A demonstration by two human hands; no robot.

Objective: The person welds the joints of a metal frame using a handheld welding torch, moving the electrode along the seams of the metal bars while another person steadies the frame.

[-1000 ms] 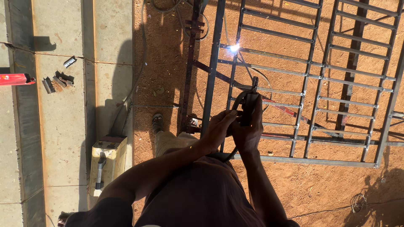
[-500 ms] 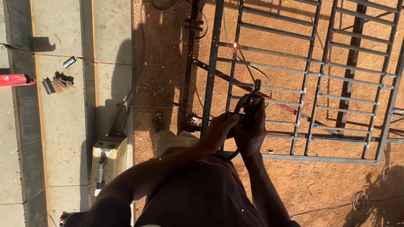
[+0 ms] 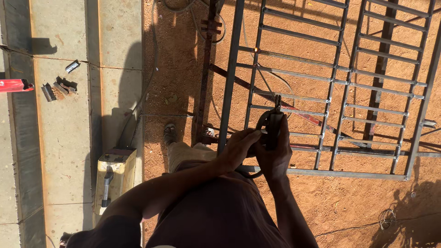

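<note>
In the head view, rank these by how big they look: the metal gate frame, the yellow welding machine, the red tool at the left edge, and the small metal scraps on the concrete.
1. metal gate frame, largest by far
2. yellow welding machine
3. red tool, though the picture's edge cuts it off, so its full size is unsure
4. metal scraps, each piece smallest

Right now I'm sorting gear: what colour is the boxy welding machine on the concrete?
Pale cream-yellow, with a dark handle on top; the boxy welding machine shows best in the head view.

Hard, warm sunlight floods the red dirt ground point(image 3: 183, 69); my hands point(image 3: 262, 147) are dark and shadowed. Long shadows fall on the concrete slab point(image 3: 64, 138) at left. Focus is sharp throughout.
</note>
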